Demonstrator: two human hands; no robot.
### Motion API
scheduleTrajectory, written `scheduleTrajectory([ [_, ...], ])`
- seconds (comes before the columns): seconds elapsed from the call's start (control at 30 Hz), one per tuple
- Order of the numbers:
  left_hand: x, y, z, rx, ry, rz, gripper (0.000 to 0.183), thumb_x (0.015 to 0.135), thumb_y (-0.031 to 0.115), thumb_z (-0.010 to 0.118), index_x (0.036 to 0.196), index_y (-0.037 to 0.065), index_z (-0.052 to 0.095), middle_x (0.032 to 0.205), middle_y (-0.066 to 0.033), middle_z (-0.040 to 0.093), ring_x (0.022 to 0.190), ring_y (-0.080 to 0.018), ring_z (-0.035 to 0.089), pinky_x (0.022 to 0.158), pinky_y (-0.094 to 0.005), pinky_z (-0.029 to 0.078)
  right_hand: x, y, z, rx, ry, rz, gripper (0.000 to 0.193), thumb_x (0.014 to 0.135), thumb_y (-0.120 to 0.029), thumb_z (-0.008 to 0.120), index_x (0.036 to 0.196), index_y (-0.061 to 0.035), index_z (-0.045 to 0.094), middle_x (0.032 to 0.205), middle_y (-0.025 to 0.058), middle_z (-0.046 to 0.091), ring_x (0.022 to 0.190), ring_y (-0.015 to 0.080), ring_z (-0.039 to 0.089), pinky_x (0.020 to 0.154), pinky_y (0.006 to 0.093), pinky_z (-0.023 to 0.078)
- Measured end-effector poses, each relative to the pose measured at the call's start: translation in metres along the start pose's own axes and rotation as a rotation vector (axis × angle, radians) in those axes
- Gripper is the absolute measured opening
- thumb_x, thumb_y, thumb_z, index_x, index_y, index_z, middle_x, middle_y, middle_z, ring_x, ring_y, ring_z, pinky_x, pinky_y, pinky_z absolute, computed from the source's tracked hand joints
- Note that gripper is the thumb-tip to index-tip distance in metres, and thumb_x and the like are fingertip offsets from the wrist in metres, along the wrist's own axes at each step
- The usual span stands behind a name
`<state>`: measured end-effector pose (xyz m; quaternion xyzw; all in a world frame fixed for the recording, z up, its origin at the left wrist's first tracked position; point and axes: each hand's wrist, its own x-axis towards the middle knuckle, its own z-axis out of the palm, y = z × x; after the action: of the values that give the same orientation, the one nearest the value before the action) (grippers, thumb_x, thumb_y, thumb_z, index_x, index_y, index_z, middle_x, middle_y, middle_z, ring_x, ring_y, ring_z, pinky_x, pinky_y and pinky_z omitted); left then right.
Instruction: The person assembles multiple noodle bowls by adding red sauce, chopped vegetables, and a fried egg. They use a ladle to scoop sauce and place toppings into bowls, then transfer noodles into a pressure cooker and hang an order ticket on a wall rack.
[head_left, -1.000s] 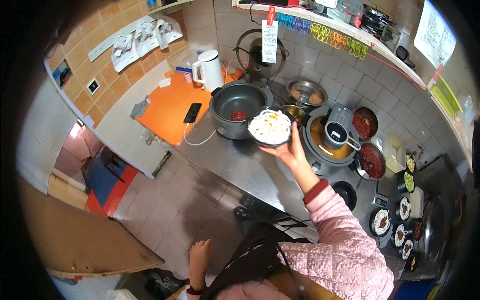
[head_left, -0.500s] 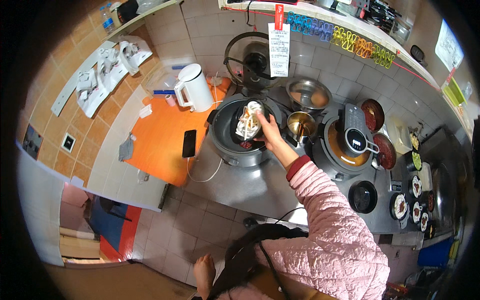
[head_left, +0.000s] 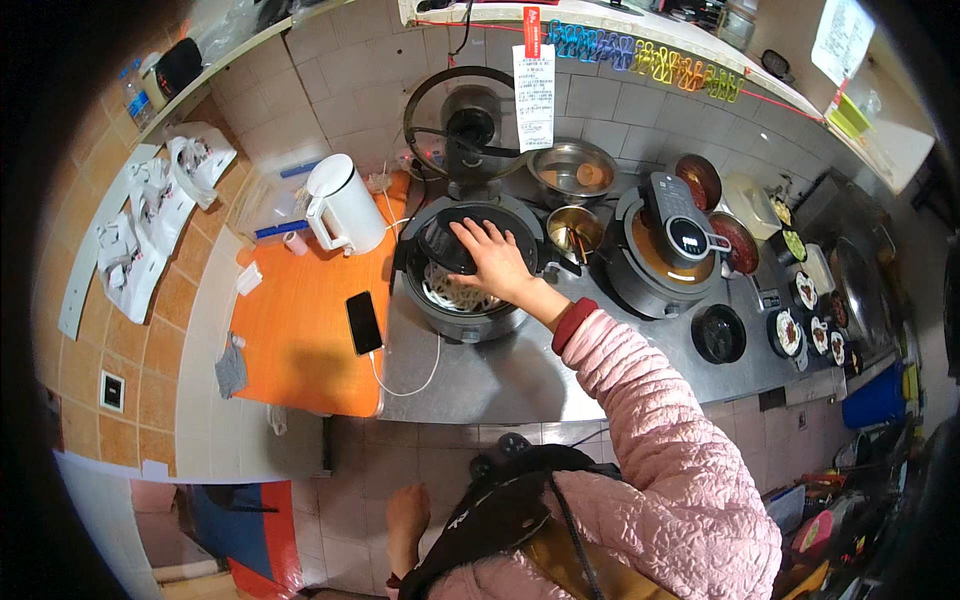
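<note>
My right hand (head_left: 500, 264) grips a black bowl (head_left: 447, 243) tipped over inside the open grey electric cooker (head_left: 478, 328). White noodle-like strands (head_left: 452, 290) lie in the cooker's pot below the bowl. Fingers are spread across the bowl's upturned outside; my thumb's hold is partly hidden. My left hand (head_left: 408, 514) hangs low by my body, away from the counter, with its fingers curled in and nothing visible in them.
Behind the cooker stands its raised lid (head_left: 468, 130). To its right are a steel pot (head_left: 575, 232), a second cooker (head_left: 655, 270), a black bowl (head_left: 719, 333) and several filled bowls (head_left: 786, 333). A white kettle (head_left: 345, 205) and a phone (head_left: 363, 323) rest on the orange surface.
My right hand has turned the bowl over, and its white strands have dropped into the cooker. The view has shifted, and my left hand stays low.
</note>
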<state>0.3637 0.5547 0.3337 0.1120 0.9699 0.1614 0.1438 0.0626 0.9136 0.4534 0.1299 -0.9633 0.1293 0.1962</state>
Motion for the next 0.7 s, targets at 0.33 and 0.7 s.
scheduleTrajectory([
  [0.33,0.044,0.016,-0.117,-0.139,0.129,0.423,0.021,0.09,0.01,0.056,0.107,0.001,0.065,0.092,-0.0176,0.065,0.086,-0.0368,0.061,0.073,-0.0446,0.05,-0.006,-0.026,-0.002,-0.046,-0.033,0.035,0.089,0.076,-0.054,0.073,0.147,-0.0177,0.035,0.148,0.0135,0.043,0.131,0.0413,0.043,0.102,0.0575,0.038],
  [0.7,0.015,0.219,-0.364,-1.157,0.156,1.561,0.015,0.088,0.014,0.061,0.097,0.004,0.067,0.097,-0.0108,0.068,0.088,-0.0286,0.063,0.076,-0.0428,0.052,-0.025,-0.039,-0.02,0.138,0.058,0.116,0.091,0.075,-0.051,0.076,0.148,-0.0147,0.035,0.147,0.016,0.043,0.133,0.0412,0.043,0.106,0.0523,0.039],
])
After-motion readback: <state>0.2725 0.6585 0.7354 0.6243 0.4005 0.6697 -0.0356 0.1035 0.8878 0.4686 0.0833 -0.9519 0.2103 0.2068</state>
